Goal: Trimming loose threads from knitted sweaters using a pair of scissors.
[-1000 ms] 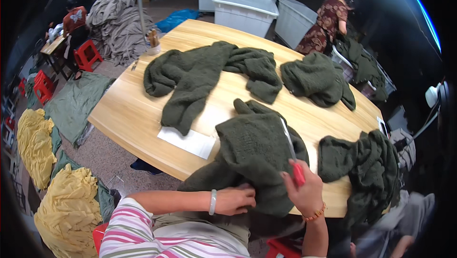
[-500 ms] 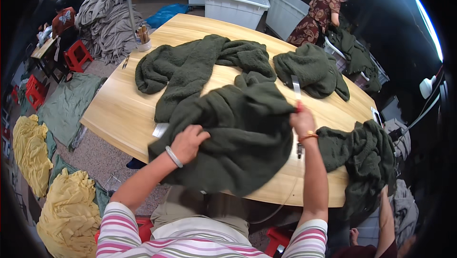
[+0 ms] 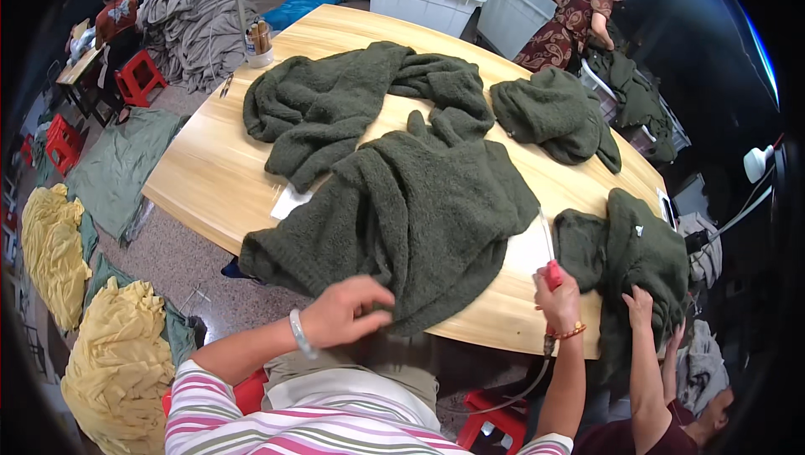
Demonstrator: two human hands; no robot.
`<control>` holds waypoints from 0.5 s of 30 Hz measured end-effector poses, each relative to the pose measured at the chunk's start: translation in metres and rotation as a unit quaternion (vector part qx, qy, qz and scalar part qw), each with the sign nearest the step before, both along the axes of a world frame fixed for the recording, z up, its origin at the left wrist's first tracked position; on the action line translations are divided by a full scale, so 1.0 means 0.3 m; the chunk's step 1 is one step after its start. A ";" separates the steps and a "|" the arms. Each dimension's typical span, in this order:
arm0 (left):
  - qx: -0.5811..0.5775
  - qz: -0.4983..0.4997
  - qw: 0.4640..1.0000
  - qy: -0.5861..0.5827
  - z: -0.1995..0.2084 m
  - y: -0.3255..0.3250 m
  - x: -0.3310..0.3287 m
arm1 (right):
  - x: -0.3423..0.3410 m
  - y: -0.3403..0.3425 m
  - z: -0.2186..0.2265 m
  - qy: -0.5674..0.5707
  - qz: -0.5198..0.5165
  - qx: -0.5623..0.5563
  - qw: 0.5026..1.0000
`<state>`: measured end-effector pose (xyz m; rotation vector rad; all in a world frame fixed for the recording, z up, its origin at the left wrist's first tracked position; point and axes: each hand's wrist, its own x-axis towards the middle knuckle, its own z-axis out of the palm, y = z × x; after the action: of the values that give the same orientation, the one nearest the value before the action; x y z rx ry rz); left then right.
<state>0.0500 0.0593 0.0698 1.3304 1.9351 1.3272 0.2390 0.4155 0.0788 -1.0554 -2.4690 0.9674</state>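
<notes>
Both hands are at the near edge of the wooden counter (image 3: 210, 178). Her left hand (image 3: 348, 312) lies curled with the fingertips pressing into the near hem of a dark green fleece garment (image 3: 411, 212), pinching the pile rather than gripping a fold. The right hand (image 3: 558, 300) is closed in a fist around a red-handled tool (image 3: 551, 264) whose thin pale tip points up past the garment's right edge; a cord hangs below the wrist. That garment is spread flat across the middle of the counter, its near hem at the counter's edge. Behind it a second green garment (image 3: 335, 103) lies crumpled, touching the first, and a third (image 3: 553, 115) sits bundled toward the far right. A white paper (image 3: 291, 202) peeks from under the spread garment's left side. At the right corner another person's hands (image 3: 641, 308) rest on a fourth green bundle (image 3: 637, 245). Yellow cloth (image 3: 109, 363) is heaped on the floor to the left.
</notes>
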 end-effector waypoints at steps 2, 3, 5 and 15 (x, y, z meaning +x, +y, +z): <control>0.032 0.163 0.984 -0.062 -0.012 0.048 -0.010 | -0.014 -0.098 0.010 -0.027 0.053 0.037 0.998; 0.038 0.151 0.986 -0.066 -0.043 0.085 -0.021 | 0.008 -0.144 0.047 -0.032 0.050 0.047 0.997; 0.007 0.268 0.951 0.155 -0.111 0.122 -0.042 | -0.001 -0.219 0.078 -0.047 0.060 0.031 0.997; 0.055 0.127 0.867 -0.479 -0.126 0.006 -0.017 | -0.181 -0.495 0.290 -0.160 0.334 0.057 0.927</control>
<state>0.0447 0.0612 0.0320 0.2737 1.3308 1.7727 0.1845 0.2669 0.1658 -0.3304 -3.2075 0.8434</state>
